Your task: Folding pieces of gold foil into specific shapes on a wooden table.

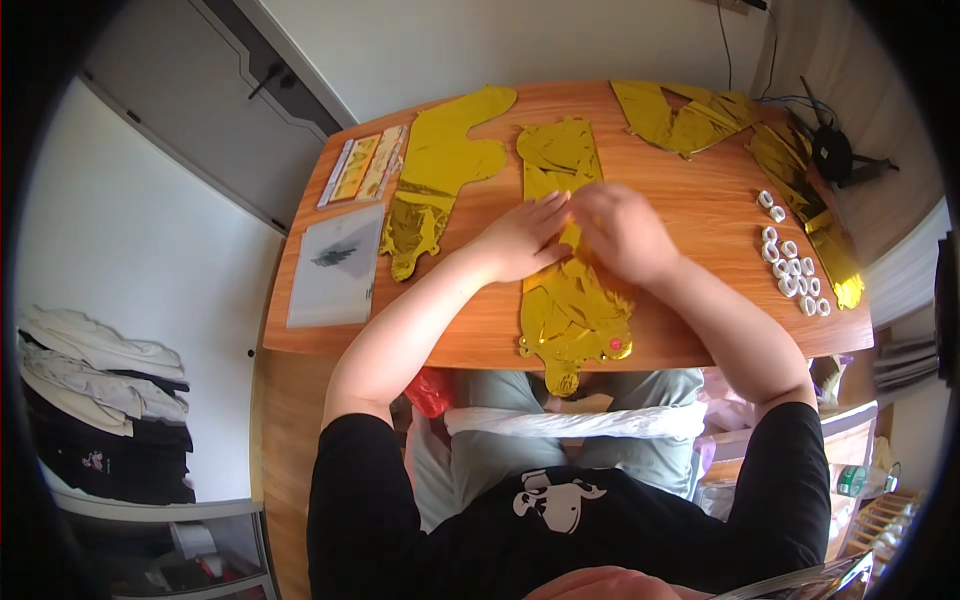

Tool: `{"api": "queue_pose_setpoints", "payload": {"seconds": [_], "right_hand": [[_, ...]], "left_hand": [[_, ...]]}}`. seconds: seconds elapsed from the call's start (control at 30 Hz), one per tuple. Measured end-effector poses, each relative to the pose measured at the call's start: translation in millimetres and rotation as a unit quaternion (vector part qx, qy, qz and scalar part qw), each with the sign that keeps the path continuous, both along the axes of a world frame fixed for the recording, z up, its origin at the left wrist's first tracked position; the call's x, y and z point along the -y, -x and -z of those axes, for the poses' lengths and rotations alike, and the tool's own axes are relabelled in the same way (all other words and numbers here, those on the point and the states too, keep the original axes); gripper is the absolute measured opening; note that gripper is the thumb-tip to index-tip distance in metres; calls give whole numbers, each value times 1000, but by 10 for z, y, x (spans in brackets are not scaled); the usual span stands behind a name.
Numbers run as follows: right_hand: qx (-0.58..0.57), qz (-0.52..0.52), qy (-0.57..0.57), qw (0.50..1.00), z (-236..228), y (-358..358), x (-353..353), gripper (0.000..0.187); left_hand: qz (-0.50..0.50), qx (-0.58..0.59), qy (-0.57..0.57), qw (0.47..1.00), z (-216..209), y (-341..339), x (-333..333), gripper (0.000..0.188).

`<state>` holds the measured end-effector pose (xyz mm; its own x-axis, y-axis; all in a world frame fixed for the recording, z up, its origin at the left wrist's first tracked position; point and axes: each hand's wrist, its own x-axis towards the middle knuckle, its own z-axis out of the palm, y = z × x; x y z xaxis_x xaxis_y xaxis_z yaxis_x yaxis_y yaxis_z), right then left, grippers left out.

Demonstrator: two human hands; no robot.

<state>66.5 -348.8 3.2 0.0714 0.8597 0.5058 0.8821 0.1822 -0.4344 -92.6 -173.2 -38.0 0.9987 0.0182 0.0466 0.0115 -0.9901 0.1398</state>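
Note:
A flat, uninflated gold foil balloon [575, 310] lies lengthwise on the table in front of me, its lower tab hanging past the near edge. My left hand [525, 238] rests on its middle with the fingers stretched out flat. Beside it on the right, my right hand [627, 235] is over the same part of the balloon. Its fingers look bent and are smeared by motion, so I cannot make out whether they grip the foil. A small pinkish-red spot [616, 344] shows near the balloon's lower right corner.
More flat gold foil balloons lie at the left [450, 140], far right [685, 115] and along the right edge [810, 200] of the wooden table [480, 330]. Several small white rings [795, 267] sit at right. A clear plastic sleeve [335, 265], printed card [365, 165] and black router [832, 152] also lie there.

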Motion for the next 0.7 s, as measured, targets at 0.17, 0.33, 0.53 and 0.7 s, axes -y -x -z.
{"api": "queue_pose_setpoints", "payload": {"seconds": [0.17, 0.33, 0.53, 0.7], "right_hand": [[172, 95, 61, 979, 171, -296, -63, 15], [145, 62, 108, 982, 133, -296, -83, 16], [126, 52, 83, 987, 184, -274, -85, 14], [133, 59, 67, 987, 191, -267, -74, 12]], "left_hand": [[-16, 44, 20, 999, -17, 23, 55, 72], [-2, 64, 49, 997, -50, 33, 71, 71], [3, 40, 7, 999, -21, 15, 98, 73], [-2, 41, -40, 998, 7, 8, 131, 77]]}}
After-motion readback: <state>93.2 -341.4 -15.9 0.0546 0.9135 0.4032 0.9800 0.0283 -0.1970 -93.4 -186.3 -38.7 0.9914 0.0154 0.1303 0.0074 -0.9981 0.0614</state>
